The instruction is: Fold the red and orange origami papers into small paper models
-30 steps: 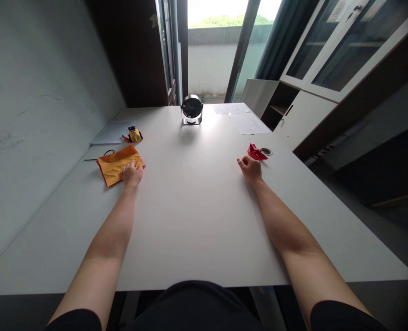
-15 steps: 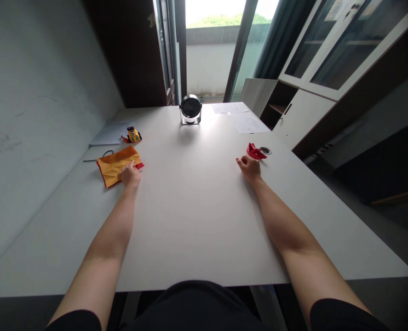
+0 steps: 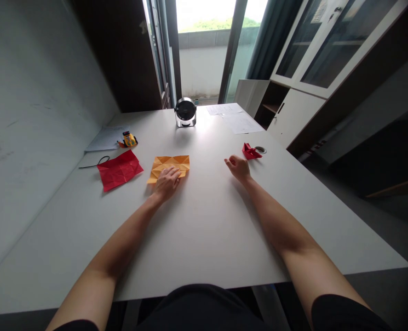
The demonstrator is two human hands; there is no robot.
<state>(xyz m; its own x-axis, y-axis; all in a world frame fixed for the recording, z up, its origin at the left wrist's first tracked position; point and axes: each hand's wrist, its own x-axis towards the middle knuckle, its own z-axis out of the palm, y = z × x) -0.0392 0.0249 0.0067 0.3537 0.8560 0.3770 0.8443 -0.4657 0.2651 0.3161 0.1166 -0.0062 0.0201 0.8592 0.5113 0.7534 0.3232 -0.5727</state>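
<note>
My left hand (image 3: 167,183) has its fingers over the near edge of a creased sheet of orange paper (image 3: 162,163) and grips it; the thumb is hidden. The sheet is just above or on the white table (image 3: 204,230), left of its middle. Further left lies a creased sheet of red paper (image 3: 120,170). My right hand (image 3: 238,167) rests on the table, curled closed with nothing visible in it. Just beyond it sits a folded red paper piece (image 3: 251,151), with a roll of tape (image 3: 261,150) beside it.
A round black device on a metal stand (image 3: 185,111) stands at the back. A small yellow toy (image 3: 129,139) and papers (image 3: 106,138) lie at the back left, with a thin black cord (image 3: 95,165) nearby. More papers (image 3: 241,123) lie at the back right.
The orange paper has moved right with my left hand, off the red sheet, which now lies fully uncovered. My right hand stays closed in nearly the same place. The view has shifted slightly.
</note>
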